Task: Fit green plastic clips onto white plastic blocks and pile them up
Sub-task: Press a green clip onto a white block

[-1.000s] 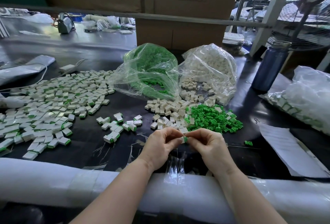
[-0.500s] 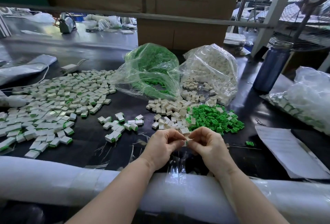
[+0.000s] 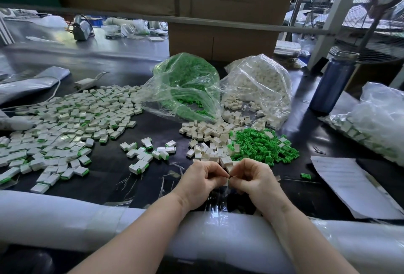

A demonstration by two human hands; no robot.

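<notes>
Hands meet right at the near edge of the black table (image 3: 135, 177): the left hand (image 3: 200, 181) and right hand (image 3: 254, 178) both have fingers curled in, pinching one small white plastic block (image 3: 227, 170) between the fingertips. The green clip itself is hidden by the fingers, so whether it's seated yet can't be told. Best bet for this step is probably squaring the clip to the block's open end and pushing straight, not at an angle, until it sits flush like the finished ones.

Containers: a clear plastic bag of green clips (image 3: 185, 85) lies open on its side, next to a clear plastic bag of white blocks (image 3: 260, 85) spilling out. Loose white blocks (image 3: 207, 134) and loose green clips (image 3: 262, 144) sit just beyond the hands, touching each other. The big spread of finished clipped blocks (image 3: 65, 125) is off left, more a scatter than a pile.
</notes>
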